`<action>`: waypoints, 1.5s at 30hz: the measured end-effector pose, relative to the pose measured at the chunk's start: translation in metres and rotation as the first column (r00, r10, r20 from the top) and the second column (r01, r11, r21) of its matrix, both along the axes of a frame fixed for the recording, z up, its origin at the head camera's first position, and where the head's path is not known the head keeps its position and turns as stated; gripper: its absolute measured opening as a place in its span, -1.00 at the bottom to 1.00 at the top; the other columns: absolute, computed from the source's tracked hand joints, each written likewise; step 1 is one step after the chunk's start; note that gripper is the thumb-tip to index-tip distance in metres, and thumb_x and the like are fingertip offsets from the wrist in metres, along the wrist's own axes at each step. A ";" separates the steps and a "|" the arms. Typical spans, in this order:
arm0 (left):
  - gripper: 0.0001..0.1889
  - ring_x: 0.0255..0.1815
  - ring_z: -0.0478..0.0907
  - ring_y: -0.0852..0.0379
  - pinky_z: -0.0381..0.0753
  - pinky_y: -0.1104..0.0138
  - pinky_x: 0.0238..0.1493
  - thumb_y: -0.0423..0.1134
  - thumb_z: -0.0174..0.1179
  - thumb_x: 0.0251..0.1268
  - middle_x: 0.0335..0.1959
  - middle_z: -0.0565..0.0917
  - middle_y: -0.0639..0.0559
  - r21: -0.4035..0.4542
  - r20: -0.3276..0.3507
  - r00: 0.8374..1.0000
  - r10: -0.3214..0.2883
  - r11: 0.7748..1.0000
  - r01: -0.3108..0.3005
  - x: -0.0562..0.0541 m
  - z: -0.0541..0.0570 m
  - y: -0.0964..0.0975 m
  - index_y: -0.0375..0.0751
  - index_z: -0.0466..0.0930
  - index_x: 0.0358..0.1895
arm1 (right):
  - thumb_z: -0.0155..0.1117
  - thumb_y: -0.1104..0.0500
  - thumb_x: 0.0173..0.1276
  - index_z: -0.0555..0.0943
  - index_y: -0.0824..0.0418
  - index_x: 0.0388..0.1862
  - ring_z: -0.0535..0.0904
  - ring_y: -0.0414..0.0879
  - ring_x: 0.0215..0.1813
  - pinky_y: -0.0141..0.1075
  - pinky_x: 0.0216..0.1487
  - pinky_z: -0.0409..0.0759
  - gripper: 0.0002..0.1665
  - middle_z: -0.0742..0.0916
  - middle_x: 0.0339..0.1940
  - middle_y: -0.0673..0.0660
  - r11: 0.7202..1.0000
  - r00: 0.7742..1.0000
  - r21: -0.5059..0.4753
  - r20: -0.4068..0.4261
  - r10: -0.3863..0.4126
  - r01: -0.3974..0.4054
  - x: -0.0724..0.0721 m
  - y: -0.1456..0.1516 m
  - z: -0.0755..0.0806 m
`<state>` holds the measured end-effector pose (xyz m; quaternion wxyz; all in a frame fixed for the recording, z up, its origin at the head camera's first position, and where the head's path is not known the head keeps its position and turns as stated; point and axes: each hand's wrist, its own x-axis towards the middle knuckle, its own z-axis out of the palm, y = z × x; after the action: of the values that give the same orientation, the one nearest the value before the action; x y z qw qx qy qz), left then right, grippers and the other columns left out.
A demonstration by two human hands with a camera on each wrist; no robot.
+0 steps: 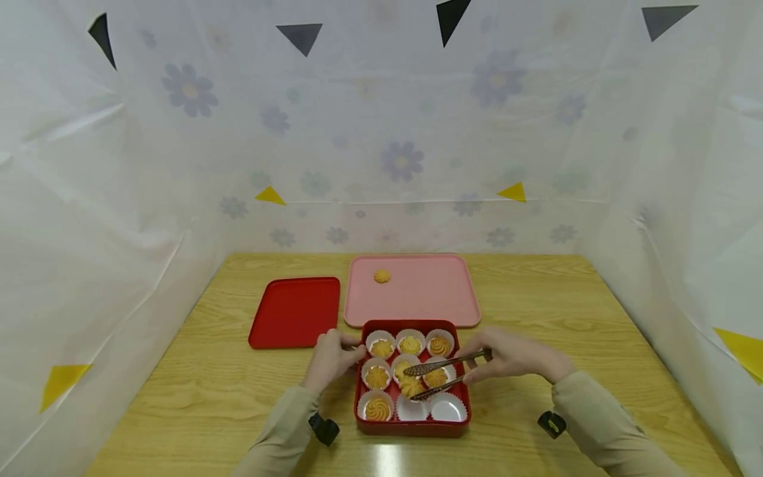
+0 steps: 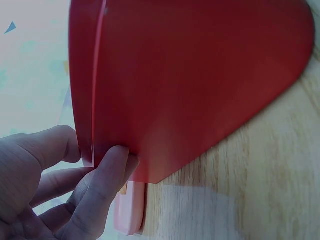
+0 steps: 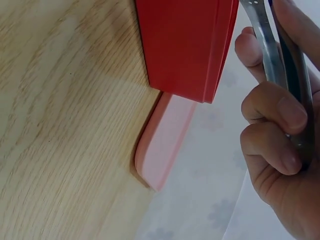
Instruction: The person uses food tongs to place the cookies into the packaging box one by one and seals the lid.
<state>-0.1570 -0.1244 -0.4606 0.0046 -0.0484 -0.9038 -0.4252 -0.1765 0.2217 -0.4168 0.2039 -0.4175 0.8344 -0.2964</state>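
In the head view my right hand (image 1: pixel 511 354) grips metal tongs (image 1: pixel 438 365), also seen in the right wrist view with the fingers curled round the handles (image 3: pixel 292 75). Between the tong tips is a flower-shaped cookie (image 1: pixel 410 387), over the middle of a red box (image 1: pixel 411 428). White paper cups line this box, several of them with cookies, such as the swirled cookie (image 1: pixel 377 409) at front left. Two cups in the front row, including the right cup (image 1: pixel 448 407), hold no cookie. My left hand (image 1: pixel 331 361) holds the box's left wall near the back corner, thumb and fingers at its edge.
A pink tray (image 1: pixel 417 291) lies behind the box, with one cookie (image 1: pixel 382 275) on it. To the left is a flat red tray (image 1: pixel 296 311). All stand on a wooden table (image 1: pixel 536 291) bounded by pale sheets at the back and sides.
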 end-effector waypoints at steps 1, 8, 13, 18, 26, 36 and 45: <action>-0.83 -0.40 0.66 0.21 0.60 0.39 -0.37 -0.34 0.39 0.13 -0.34 0.83 -0.12 -0.001 0.000 1.000 0.000 1.000 0.000 0.000 0.000 0.000 -0.30 0.83 -0.21 | 0.41 -0.08 0.32 0.77 0.04 -0.09 0.34 -0.36 -0.52 -0.53 -0.48 0.32 -0.70 0.62 -0.52 -0.19 1.000 1.000 0.001 0.005 0.006 -0.006 0.000 0.000 0.000; -0.83 -0.39 0.66 0.21 0.61 0.38 -0.35 -0.34 0.39 0.13 -0.32 0.83 -0.12 -0.007 -0.004 1.000 -0.003 1.000 0.002 -0.001 0.000 0.000 -0.30 0.83 -0.21 | 0.41 -0.12 0.31 0.78 0.02 -0.08 0.32 -0.35 -0.53 -0.51 -0.49 0.28 -0.67 0.64 -0.53 -0.19 0.999 1.000 0.049 0.012 0.015 -0.015 0.004 -0.005 0.005; -0.83 -0.39 0.66 0.22 0.61 0.40 -0.34 -0.34 0.37 0.15 -0.32 0.83 -0.12 -0.003 0.003 1.000 -0.003 1.000 0.003 0.000 0.000 0.000 -0.30 0.83 -0.20 | 0.41 -0.16 0.29 0.78 0.04 -0.01 0.27 -0.37 -0.56 -0.51 -0.49 0.23 -0.59 0.64 -0.53 -0.20 0.997 1.000 0.079 -0.001 0.009 -0.009 0.007 -0.009 0.007; -0.83 -0.44 0.63 0.25 0.60 0.41 -0.37 -0.34 0.36 0.16 -0.34 0.82 -0.13 0.017 0.025 1.000 0.001 1.000 -0.002 0.000 0.001 -0.001 -0.31 0.82 -0.20 | 0.43 -0.17 0.26 0.77 0.05 0.04 0.28 -0.41 -0.51 -0.50 -0.43 0.28 -0.53 0.69 -0.45 -0.22 0.994 0.999 0.108 -0.036 0.000 0.004 0.007 -0.012 0.007; -0.82 -0.44 0.61 0.26 0.58 0.40 -0.38 -0.34 0.35 0.16 -0.33 0.82 -0.12 0.015 0.027 1.000 -0.006 1.000 0.006 0.000 0.002 -0.001 -0.31 0.82 -0.19 | 0.48 -0.14 0.21 0.78 0.08 -0.01 0.35 -0.44 -0.45 -0.48 -0.35 0.36 -0.54 0.74 -0.37 -0.21 0.991 0.997 0.130 -0.081 0.004 0.007 0.006 -0.015 0.004; -0.82 -0.41 0.63 0.24 0.60 0.39 -0.35 -0.33 0.36 0.16 -0.32 0.82 -0.13 0.009 0.022 1.000 0.001 1.000 -0.001 -0.001 0.002 -0.001 -0.30 0.82 -0.18 | 0.51 -0.09 0.19 0.79 0.11 -0.03 0.25 -0.44 -0.50 -0.50 -0.39 0.30 -0.56 0.65 -0.47 -0.28 0.991 0.994 0.136 -0.108 0.009 0.006 0.007 -0.017 0.006; -0.83 -0.42 0.60 0.25 0.56 0.41 -0.37 -0.34 0.37 0.13 -0.35 0.82 -0.11 -0.012 -0.001 1.000 -0.003 1.000 0.003 0.000 0.000 0.000 -0.29 0.83 -0.21 | 0.54 -0.06 0.16 0.78 0.11 -0.01 0.24 -0.44 -0.53 -0.49 -0.42 0.29 -0.55 0.65 -0.50 -0.30 0.990 0.995 0.137 -0.098 -0.015 0.029 0.008 -0.017 0.007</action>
<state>-0.1572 -0.1248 -0.4607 0.0041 -0.0497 -0.9063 -0.4197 -0.1681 0.2049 -0.4103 0.1883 -0.4070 0.8664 -0.2198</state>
